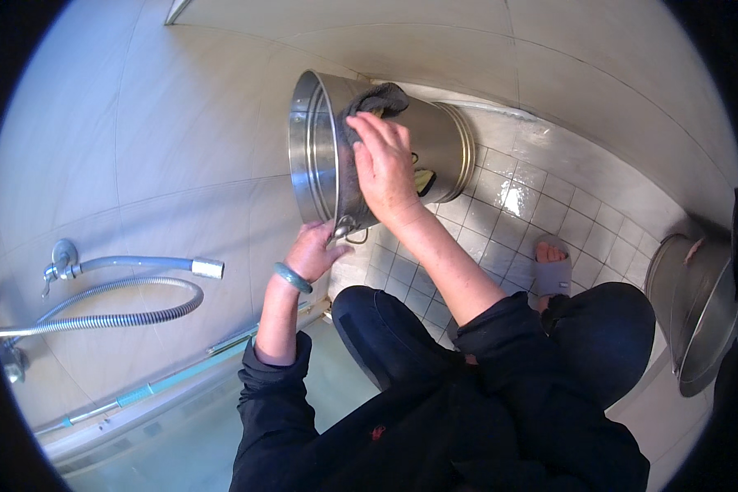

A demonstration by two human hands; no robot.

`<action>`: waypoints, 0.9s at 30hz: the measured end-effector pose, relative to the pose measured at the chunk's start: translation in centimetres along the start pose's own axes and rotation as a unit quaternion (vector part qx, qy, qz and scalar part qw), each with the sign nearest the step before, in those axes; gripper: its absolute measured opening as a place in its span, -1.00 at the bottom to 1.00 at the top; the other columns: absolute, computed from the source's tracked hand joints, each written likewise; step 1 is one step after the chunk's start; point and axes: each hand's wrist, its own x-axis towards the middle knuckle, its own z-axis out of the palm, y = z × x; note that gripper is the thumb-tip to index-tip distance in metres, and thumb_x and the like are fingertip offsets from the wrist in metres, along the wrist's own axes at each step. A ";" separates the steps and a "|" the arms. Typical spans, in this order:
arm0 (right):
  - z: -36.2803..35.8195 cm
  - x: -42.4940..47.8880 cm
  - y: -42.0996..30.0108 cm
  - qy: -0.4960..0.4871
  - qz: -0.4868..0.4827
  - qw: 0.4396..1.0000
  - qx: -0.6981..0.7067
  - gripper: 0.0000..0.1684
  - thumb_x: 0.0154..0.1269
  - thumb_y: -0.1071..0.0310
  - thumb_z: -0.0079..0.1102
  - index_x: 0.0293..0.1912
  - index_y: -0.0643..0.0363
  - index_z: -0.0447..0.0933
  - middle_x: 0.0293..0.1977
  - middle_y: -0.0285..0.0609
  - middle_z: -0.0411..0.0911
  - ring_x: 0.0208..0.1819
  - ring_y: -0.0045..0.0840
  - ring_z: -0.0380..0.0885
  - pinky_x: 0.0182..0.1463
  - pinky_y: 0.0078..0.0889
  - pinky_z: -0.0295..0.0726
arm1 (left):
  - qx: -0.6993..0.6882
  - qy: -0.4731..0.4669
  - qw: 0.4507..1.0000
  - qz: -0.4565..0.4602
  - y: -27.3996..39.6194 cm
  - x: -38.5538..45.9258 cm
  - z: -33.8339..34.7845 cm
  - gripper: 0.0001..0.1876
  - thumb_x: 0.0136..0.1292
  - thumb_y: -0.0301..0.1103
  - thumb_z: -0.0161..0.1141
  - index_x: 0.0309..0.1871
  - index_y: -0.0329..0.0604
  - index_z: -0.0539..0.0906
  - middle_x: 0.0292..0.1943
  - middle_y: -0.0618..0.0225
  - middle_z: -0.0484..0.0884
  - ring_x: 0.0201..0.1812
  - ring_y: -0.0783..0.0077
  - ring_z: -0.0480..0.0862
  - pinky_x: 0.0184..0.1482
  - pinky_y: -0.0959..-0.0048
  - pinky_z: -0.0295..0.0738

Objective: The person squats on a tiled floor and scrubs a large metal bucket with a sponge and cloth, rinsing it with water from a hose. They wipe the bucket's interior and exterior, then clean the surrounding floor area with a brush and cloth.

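Note:
A large stainless steel bucket (438, 132) lies on its side against the tiled wall, its open mouth facing left. My left hand (312, 252), with a green bangle on the wrist, grips the lower rim beside the metal ear of a wire handle (358, 238). On the bucket's outer side, my right hand (384, 163) presses a dark grey cloth (386, 98) against the metal near the rim. The cloth shows a little yellow near my fingers. A yellow and black patch (426, 182) shows past my wrist; whether it belongs to the cloth or the bucket is unclear.
A metal shower hose (129, 318) and a tap with a short grey hose (138, 263) are at the left wall. A turquoise pole (134, 395) lies along the bathtub (178, 446). Another metal bucket (682, 307) stands at the right. Floor tiles (498, 190) look wet.

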 end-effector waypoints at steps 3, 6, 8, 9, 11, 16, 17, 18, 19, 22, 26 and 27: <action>-0.1 0.4 -0.1 0.010 0.013 1.000 0.002 -0.64 0.14 0.51 0.03 -0.01 0.17 0.44 -0.02 -0.10 0.44 -0.04 -0.18 0.34 0.08 -0.20 0.33 | 0.024 0.103 0.994 0.017 0.7 -0.3 1.1 -0.84 0.16 -0.30 0.19 -0.24 -0.14 0.60 -0.44 0.06 0.59 -0.37 -0.05 0.57 -0.36 0.26 0.46; 0.0 -1.4 -1.5 0.009 0.018 1.000 0.014 -0.62 0.15 0.50 0.01 0.01 0.17 0.45 0.00 -0.06 0.43 -0.01 -0.16 0.34 0.10 -0.19 0.32 | -0.019 0.148 0.987 0.067 1.3 0.6 1.8 -0.86 0.21 -0.36 0.13 -0.22 -0.18 0.57 -0.39 0.10 0.60 -0.33 0.14 0.62 -0.29 0.35 0.46; -0.1 -3.9 -3.5 -0.004 0.037 0.999 0.037 -0.61 0.14 0.50 0.02 0.02 0.20 0.45 0.01 -0.05 0.42 -0.01 -0.16 0.34 0.10 -0.17 0.32 | -0.124 0.154 0.978 0.070 -0.2 1.1 2.2 -0.85 0.24 -0.38 0.09 -0.17 -0.21 0.56 -0.38 0.20 0.60 -0.29 0.36 0.60 -0.25 0.40 0.46; -0.2 -4.9 -3.9 -0.006 0.043 0.998 0.037 -0.61 0.13 0.50 0.02 0.02 0.21 0.45 0.01 -0.05 0.42 -0.01 -0.16 0.34 0.10 -0.18 0.33 | -0.178 0.153 0.969 0.077 -0.6 1.5 2.4 -0.84 0.25 -0.40 0.08 -0.15 -0.22 0.55 -0.37 0.24 0.60 -0.27 0.47 0.59 -0.23 0.43 0.45; -0.4 -6.0 -4.1 -0.024 0.024 0.999 0.041 -0.61 0.12 0.51 0.05 0.00 0.22 0.46 0.01 -0.07 0.42 -0.02 -0.17 0.34 0.08 -0.20 0.35 | -0.266 0.112 0.955 0.072 -0.3 1.7 1.4 -0.82 0.27 -0.45 0.03 -0.09 -0.26 0.52 -0.32 0.44 0.57 -0.23 0.64 0.45 -0.17 0.51 0.43; -0.6 -6.0 -3.6 -0.034 -0.031 0.999 0.029 -0.61 0.02 0.50 0.12 -0.06 0.15 0.48 -0.06 -0.22 0.45 -0.08 -0.25 0.35 0.04 -0.26 0.36 | -0.348 0.069 0.934 0.034 0.5 0.3 0.5 -0.74 0.28 -0.43 0.07 0.01 -0.28 0.49 -0.23 0.50 0.55 -0.18 0.66 0.44 -0.08 0.56 0.42; -0.6 -5.4 -3.2 -0.030 -0.042 0.999 0.011 -0.64 0.05 0.50 0.10 -0.07 0.13 0.49 -0.09 -0.25 0.47 -0.10 -0.26 0.36 0.01 -0.24 0.37 | -0.337 0.056 0.939 0.032 0.6 0.1 0.3 -0.74 0.28 -0.42 0.08 0.02 -0.28 0.49 -0.23 0.50 0.55 -0.18 0.66 0.44 -0.08 0.56 0.42; -0.5 -4.4 -2.8 -0.019 -0.039 0.999 0.001 -0.66 0.07 0.50 0.09 -0.09 0.12 0.50 -0.09 -0.26 0.47 -0.10 -0.25 0.36 0.02 -0.23 0.36 | -0.370 0.047 0.928 0.019 2.0 -0.2 -0.1 -0.75 0.28 -0.40 0.11 -0.02 -0.28 0.51 -0.27 0.54 0.53 -0.21 0.68 0.41 -0.12 0.60 0.39; -0.3 -3.2 -2.3 -0.008 -0.036 0.999 -0.010 -0.68 0.08 0.50 0.08 -0.10 0.10 0.50 -0.10 -0.26 0.48 -0.09 -0.25 0.36 0.02 -0.21 0.36 | -0.348 0.043 0.936 0.022 2.0 -0.3 -0.1 -0.76 0.28 -0.40 0.12 -0.02 -0.28 0.51 -0.28 0.55 0.52 -0.22 0.69 0.40 -0.13 0.61 0.38; 0.8 2.4 1.2 -0.003 0.019 0.999 -0.036 -0.73 0.13 0.45 0.04 -0.13 0.10 0.53 -0.12 -0.20 0.53 -0.08 -0.23 0.41 0.02 -0.17 0.38 | -0.288 0.030 0.957 0.025 1.9 -0.3 -0.3 -0.78 0.27 -0.41 0.12 -0.05 -0.27 0.52 -0.34 0.58 0.49 -0.29 0.68 0.37 -0.19 0.63 0.36; 0.7 5.3 2.6 -0.045 0.060 0.997 -0.013 -0.75 0.18 0.41 -0.04 -0.15 0.12 0.55 -0.16 -0.12 0.56 -0.12 -0.17 0.44 0.03 -0.23 0.38 | -0.282 0.028 0.958 0.038 2.3 0.3 -1.0 -0.80 0.27 -0.39 0.13 -0.09 -0.28 0.53 -0.38 0.58 0.49 -0.31 0.68 0.36 -0.22 0.62 0.36; 0.7 4.3 1.7 -0.029 0.023 0.999 -0.012 -0.75 0.16 0.43 -0.01 -0.15 0.13 0.55 -0.17 -0.14 0.56 -0.11 -0.20 0.44 0.04 -0.22 0.39 | -0.281 0.028 0.959 0.036 2.1 0.4 -1.1 -0.81 0.27 -0.39 0.13 -0.11 -0.28 0.53 -0.38 0.58 0.49 -0.31 0.69 0.36 -0.23 0.62 0.36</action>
